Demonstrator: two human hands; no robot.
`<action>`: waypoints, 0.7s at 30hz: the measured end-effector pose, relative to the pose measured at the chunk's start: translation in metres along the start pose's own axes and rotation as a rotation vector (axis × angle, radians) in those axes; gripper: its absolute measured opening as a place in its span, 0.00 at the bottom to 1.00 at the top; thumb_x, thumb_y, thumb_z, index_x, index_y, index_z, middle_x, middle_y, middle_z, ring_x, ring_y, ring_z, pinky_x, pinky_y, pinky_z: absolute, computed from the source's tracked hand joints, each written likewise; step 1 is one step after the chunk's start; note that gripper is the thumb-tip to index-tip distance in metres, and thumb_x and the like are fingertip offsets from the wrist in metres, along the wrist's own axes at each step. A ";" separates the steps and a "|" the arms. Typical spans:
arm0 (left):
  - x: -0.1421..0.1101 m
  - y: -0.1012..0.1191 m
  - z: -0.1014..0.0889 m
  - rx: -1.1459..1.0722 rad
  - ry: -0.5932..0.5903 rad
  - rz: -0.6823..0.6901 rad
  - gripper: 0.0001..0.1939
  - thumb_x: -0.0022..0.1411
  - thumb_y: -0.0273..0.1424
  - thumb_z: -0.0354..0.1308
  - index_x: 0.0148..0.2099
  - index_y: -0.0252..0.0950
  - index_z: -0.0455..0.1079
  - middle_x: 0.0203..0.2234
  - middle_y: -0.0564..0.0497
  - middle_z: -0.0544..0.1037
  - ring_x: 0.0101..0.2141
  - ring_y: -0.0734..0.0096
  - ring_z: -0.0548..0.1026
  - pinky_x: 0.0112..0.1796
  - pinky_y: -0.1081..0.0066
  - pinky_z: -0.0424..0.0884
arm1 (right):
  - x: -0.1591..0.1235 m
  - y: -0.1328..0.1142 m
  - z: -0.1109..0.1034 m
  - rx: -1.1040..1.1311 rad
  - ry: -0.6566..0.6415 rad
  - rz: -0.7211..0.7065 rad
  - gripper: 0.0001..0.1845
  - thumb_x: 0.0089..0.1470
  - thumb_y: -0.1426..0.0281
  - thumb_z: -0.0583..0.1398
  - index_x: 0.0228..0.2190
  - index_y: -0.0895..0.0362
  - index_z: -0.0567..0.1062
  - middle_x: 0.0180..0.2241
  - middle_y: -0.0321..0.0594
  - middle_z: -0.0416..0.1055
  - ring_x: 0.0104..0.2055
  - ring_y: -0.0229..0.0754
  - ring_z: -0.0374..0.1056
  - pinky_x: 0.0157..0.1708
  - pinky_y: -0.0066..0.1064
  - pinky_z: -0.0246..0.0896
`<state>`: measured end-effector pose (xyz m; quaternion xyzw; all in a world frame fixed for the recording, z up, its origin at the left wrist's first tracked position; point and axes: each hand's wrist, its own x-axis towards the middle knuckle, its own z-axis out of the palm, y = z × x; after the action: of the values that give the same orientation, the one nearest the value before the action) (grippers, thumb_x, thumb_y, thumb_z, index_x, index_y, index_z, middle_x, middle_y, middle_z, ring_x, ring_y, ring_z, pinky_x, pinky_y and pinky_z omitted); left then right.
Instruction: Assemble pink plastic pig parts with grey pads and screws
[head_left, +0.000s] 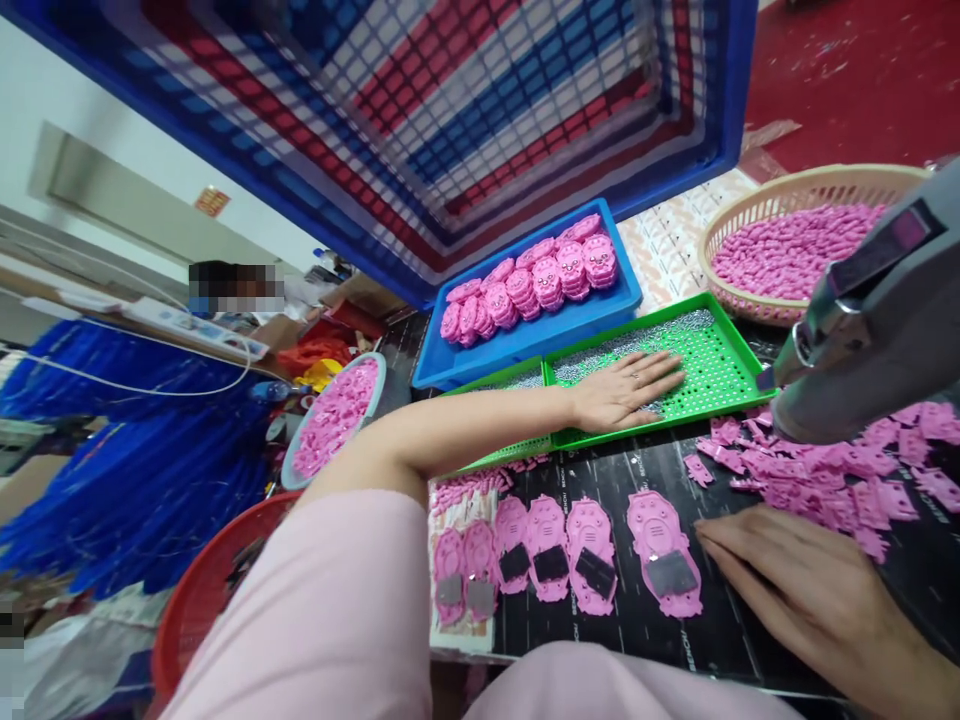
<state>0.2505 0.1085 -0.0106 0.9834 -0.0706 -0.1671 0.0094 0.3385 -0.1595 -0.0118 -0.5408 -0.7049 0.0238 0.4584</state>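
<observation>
In the head view, your left hand (626,390) could drag metal bits (581,365) over the near rim of the green tray (720,370) if its palm sweeps low, and a nudge from your right could skew the plate (673,573) on the rightmost shell (656,515). Your left is open, palm down across the tray's middle — your right hand (817,590) rests just right of that shell, fingers together, its grip impossible to tell.

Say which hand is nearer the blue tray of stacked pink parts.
Left. The left hand lies spread over the green tray, on the near side of the blue tray; the right hand is farther, beside the rightmost pink plate.
</observation>
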 end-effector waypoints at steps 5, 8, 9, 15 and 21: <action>0.023 0.003 -0.008 0.033 0.046 0.176 0.30 0.71 0.37 0.34 0.71 0.32 0.45 0.70 0.50 0.45 0.69 0.70 0.39 0.67 0.64 0.38 | -0.002 0.001 0.002 -0.011 -0.012 0.039 0.11 0.60 0.78 0.55 0.42 0.58 0.74 0.35 0.37 0.77 0.37 0.36 0.74 0.39 0.29 0.71; -0.009 -0.010 -0.010 0.002 0.005 0.312 0.30 0.70 0.37 0.36 0.69 0.29 0.50 0.69 0.48 0.49 0.68 0.70 0.39 0.67 0.65 0.38 | -0.006 0.002 0.001 -0.011 -0.021 0.053 0.11 0.60 0.78 0.55 0.42 0.58 0.73 0.36 0.37 0.77 0.37 0.36 0.73 0.39 0.29 0.71; -0.023 -0.016 -0.009 -0.016 0.003 0.336 0.30 0.70 0.38 0.37 0.69 0.29 0.52 0.68 0.47 0.51 0.68 0.69 0.39 0.67 0.66 0.40 | -0.006 0.002 0.001 -0.008 -0.025 0.054 0.11 0.60 0.78 0.55 0.42 0.58 0.73 0.36 0.38 0.77 0.36 0.36 0.73 0.39 0.29 0.71; -0.036 -0.022 -0.005 0.037 -0.049 0.251 0.32 0.69 0.42 0.37 0.70 0.34 0.47 0.69 0.49 0.46 0.69 0.66 0.38 0.67 0.60 0.40 | -0.001 0.000 0.002 0.006 -0.030 0.022 0.12 0.60 0.78 0.53 0.42 0.58 0.74 0.36 0.38 0.77 0.36 0.37 0.73 0.37 0.29 0.72; 0.040 0.006 0.002 0.130 0.149 0.091 0.32 0.71 0.42 0.37 0.71 0.34 0.42 0.70 0.48 0.41 0.69 0.60 0.35 0.67 0.57 0.36 | -0.006 0.002 0.007 -0.032 -0.060 0.039 0.11 0.60 0.78 0.54 0.42 0.58 0.74 0.36 0.38 0.77 0.36 0.37 0.73 0.37 0.29 0.71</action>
<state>0.2863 0.0970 -0.0248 0.9874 -0.1248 -0.0880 -0.0419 0.3354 -0.1596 -0.0210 -0.5605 -0.7081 0.0377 0.4278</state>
